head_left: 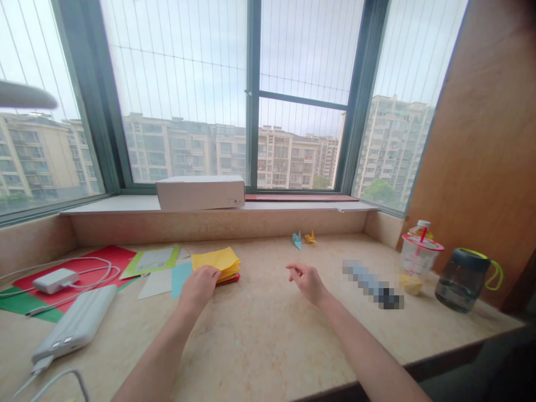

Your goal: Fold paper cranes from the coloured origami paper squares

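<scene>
My left hand (201, 287) rests at the near edge of a stack of yellow paper squares (215, 259), with thumb and fingers pinched together on the top sheet. Some red paper shows at the bottom of the stack. Just left of it lies a light blue sheet (181, 277), partly covered by the stack and my hand. My right hand (307, 282) hovers low over the stone counter (259, 346), its fingers curled in with nothing visible in them. Beyond it stand a blue origami crane (297, 240) and a yellow origami crane (310, 237).
On the left lie red paper (104, 257), green paper (29, 304), a white charger (55, 280) with cables and a power bank (77, 324). To the right are a blurred-out object (371, 283), a lidded cup (419, 259) and a dark bottle (460, 282). A white box (201, 194) sits on the sill.
</scene>
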`<state>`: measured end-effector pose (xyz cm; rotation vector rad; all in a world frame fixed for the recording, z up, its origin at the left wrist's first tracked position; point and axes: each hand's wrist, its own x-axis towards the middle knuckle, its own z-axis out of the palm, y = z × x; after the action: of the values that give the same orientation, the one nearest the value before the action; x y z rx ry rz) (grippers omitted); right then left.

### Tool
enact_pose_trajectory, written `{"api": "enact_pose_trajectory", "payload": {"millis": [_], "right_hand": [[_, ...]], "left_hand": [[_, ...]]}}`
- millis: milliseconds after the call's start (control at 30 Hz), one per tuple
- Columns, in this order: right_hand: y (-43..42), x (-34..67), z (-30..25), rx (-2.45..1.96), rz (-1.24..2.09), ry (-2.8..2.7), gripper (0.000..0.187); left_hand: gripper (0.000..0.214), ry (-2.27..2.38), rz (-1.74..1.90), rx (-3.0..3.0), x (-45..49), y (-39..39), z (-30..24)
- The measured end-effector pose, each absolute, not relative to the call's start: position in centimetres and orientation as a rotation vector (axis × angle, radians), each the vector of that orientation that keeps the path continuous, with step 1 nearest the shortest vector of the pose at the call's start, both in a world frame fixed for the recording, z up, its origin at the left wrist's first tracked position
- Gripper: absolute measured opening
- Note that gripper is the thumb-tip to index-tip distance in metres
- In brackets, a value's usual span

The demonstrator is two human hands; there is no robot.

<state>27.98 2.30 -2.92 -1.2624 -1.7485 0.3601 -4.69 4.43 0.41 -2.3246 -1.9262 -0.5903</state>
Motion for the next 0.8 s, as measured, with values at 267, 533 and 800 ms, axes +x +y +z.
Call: {"api": "enact_pose_trajectory", "payload": {"millis": [267,533,800], "right_hand": [[1.7,27.9,-2.8,-1.271,0.38,-1.758,0.032],[1.5,27.8,-2.6,-1.276,0.414,-1.764,0.033],[-0.3,25.7,-1.8,-1.069,0.63,-1.915,0.037]], "left_hand": [[0.038,-2.013,-0.561,-2.244,-4.2,4.1,0.0],[0.035,-1.846,-0.816,-2.146,-3.0,3.0,0.9],[0.021,-1.0,-1.058,-2.511,4.1,-0.7,0.4]]}}
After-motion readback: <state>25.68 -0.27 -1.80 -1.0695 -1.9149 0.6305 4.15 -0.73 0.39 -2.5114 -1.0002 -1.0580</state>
